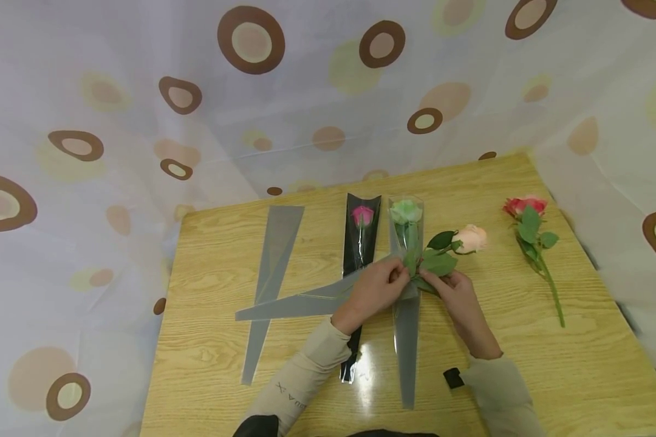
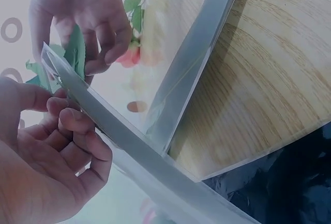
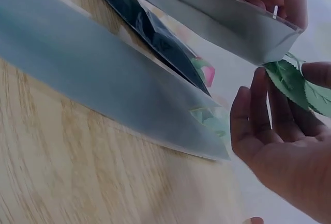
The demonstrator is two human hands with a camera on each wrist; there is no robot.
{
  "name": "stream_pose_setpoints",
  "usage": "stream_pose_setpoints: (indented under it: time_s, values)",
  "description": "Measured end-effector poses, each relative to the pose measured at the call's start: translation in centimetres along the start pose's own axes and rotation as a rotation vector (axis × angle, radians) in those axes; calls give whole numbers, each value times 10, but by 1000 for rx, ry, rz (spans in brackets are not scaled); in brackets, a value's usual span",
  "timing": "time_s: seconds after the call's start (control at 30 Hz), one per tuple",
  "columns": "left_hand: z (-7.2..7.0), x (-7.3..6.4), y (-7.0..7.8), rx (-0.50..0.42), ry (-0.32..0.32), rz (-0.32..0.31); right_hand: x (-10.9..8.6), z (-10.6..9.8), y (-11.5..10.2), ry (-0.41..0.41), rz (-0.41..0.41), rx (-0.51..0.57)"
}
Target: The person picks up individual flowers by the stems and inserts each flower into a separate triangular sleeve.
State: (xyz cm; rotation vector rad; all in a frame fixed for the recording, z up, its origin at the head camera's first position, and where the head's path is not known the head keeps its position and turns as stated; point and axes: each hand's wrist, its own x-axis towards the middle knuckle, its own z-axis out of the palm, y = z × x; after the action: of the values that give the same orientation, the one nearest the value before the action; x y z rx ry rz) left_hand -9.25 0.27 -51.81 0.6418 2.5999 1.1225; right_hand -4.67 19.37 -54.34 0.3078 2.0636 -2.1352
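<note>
My left hand (image 1: 373, 292) grips a grey translucent flower sleeve (image 1: 300, 304) near its wide mouth, and the narrow end points left. At that mouth my right hand (image 1: 460, 298) holds a peach rose (image 1: 471, 238) by its leafy stem, the bloom leaning to the upper right. In the right wrist view, a green leaf (image 3: 289, 83) of the rose lies between finger and thumb, right at the rim of the sleeve (image 3: 222, 22). The left wrist view shows the left fingers curled at the sleeve's edge. The stem's lower part is hidden.
A sleeved green rose (image 1: 406, 211) lies beneath the hands. Left of it are a pink rose (image 1: 363, 215) in a black sleeve and another grey sleeve (image 1: 279, 243). A red rose (image 1: 527, 206) lies at right, and a small black piece (image 1: 453, 377) near the right cuff.
</note>
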Motion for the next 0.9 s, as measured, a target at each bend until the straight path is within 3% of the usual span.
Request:
stream_pose_setpoints:
  time_s: [0.27, 0.47, 0.9]
  values:
    - [0, -1, -3, -6, -6, -16, 1, -1, 2, -59, -19, -6]
    - [-1, -1, -3, 8, -13, -11, 3, -3, 5, -114, -73, 74]
    - [1, -2, -7, 12, 11, 7, 8, -7, 1, -19, -30, 92]
